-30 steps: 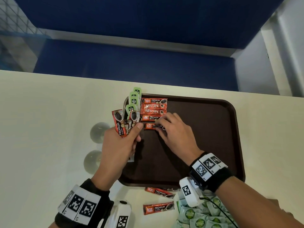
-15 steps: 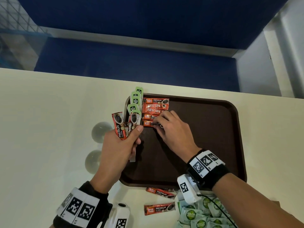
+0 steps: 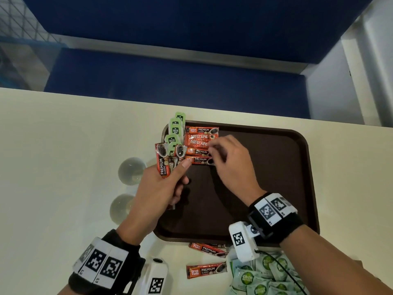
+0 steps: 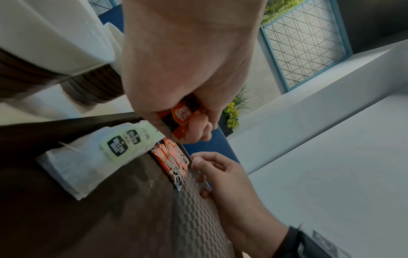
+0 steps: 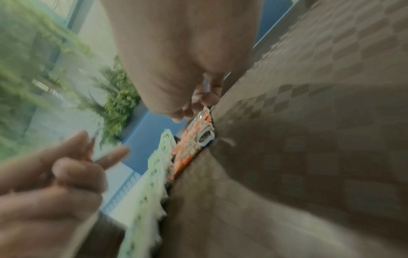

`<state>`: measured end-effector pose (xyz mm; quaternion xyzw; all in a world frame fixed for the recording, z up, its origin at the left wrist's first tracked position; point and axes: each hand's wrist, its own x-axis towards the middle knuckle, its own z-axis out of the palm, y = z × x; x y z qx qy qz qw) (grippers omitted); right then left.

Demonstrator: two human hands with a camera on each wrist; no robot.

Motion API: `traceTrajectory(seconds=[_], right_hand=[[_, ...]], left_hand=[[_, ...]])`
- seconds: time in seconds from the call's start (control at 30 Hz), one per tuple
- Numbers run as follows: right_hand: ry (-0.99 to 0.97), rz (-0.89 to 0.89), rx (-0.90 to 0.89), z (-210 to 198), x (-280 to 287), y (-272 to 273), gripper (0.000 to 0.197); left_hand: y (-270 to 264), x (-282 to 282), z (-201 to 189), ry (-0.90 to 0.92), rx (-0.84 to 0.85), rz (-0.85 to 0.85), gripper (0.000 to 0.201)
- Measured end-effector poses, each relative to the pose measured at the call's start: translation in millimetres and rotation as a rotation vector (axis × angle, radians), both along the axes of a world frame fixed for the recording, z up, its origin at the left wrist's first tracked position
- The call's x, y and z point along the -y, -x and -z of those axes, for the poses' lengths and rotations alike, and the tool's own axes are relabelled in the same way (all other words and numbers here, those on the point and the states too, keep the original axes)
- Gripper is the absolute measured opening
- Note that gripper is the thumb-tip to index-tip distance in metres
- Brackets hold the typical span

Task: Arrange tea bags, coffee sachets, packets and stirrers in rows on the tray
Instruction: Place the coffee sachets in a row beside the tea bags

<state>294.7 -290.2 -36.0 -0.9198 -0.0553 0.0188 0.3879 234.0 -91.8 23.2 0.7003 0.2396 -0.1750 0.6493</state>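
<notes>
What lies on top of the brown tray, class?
On the tray, at its far left corner: a column of tea bags and a row of five coffee sachets. The right hand covers the sachets' right ends; the left hand hides some tea bags.

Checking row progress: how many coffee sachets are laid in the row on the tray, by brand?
Great Taste sachets: 3
Nescafe sachets: 2
Total: 5
</notes>
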Motion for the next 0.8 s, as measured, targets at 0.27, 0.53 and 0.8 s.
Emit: traceTrajectory(seconds=[0.27, 0.53, 0.8], right_hand=[[-0.553, -0.112, -0.48, -54, 2, -11, 0.018], [-0.61, 0.088, -0.507, -49, 22, 0, 0.013], [-0.362, 0.121, -0.559, -32, 30, 29, 0.006]], left_hand=[[-18, 9, 2, 0.129, 0.018, 0.267, 0.028], [-15, 8, 2, 0.039, 0.064, 0.016, 0.018], [-7, 11, 10, -0.18, 0.121, -0.078, 0.02]])
